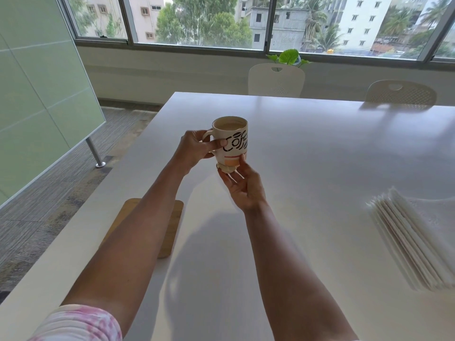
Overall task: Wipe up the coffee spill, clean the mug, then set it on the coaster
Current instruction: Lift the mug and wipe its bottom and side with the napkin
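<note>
Left hand grips the handle of a rigid, probably liquid-heavy mug; right hand pinches tissue against its base.

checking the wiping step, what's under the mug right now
A crumpled tissue, pressed to the base of the mug by the right hand, while the left hand holds the handle. The bottom itself is covered by tissue and hand, so whether it is clean cannot be seen.
</note>
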`<state>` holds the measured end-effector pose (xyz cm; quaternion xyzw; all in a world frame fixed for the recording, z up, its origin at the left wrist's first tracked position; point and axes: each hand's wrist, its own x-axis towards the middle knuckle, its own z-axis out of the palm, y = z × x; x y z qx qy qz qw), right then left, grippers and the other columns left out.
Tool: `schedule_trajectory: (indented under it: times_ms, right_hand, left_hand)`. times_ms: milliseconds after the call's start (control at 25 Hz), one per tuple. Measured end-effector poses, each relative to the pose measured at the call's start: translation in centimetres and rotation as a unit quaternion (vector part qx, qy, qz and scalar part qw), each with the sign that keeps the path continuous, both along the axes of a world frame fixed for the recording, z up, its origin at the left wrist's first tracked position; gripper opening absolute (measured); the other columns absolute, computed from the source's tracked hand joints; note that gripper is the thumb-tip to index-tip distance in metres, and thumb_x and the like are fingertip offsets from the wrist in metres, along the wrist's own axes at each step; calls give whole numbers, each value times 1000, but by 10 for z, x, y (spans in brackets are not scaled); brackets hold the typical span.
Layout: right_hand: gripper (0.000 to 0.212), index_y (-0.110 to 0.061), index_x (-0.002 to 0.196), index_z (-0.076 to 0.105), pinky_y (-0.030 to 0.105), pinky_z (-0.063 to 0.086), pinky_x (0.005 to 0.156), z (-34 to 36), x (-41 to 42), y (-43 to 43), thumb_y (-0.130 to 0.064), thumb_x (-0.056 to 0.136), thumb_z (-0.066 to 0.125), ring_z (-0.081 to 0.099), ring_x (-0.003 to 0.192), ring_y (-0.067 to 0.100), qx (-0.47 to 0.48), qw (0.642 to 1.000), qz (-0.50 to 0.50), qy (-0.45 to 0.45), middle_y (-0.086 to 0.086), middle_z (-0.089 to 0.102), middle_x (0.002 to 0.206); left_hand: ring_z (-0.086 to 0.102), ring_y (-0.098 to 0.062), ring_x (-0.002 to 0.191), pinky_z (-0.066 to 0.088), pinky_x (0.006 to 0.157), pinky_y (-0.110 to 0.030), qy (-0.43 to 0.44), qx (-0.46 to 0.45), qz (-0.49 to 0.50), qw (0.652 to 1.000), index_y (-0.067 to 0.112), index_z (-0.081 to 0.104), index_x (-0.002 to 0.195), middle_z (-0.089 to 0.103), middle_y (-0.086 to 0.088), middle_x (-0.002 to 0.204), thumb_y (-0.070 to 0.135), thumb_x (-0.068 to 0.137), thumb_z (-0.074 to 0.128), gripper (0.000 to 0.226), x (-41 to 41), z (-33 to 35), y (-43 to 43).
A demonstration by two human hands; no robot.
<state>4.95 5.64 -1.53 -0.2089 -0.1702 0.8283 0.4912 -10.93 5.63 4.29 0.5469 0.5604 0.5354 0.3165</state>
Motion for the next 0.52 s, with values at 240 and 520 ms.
schedule_trajectory:
  times_ms: [240, 520]
  right_hand:
    - [37, 8, 121, 57, 37, 57, 87, 0, 2, -6, -9, 89, 65, 64, 107, 35, -29, 999, -36, -20, 28, 61, 124]
    - [14, 5, 101, 62, 29, 57, 81, 1, 5, -6, -3, 90, 62, 65, 87, 22, -20, 998, -60, -21, 16, 62, 101]
  left_hand:
    - [73, -15, 91, 58, 63, -21, -6, -7, -4, 1000, -12, 63, 99, 75, -13, 104, 20, 81, 78, 40, 0, -1, -2]
    - [74, -13, 88, 57, 63, -21, -9, -5, 0, 1000, -13, 63, 98, 75, -13, 102, 20, 80, 79, 40, 2, 1, -5]
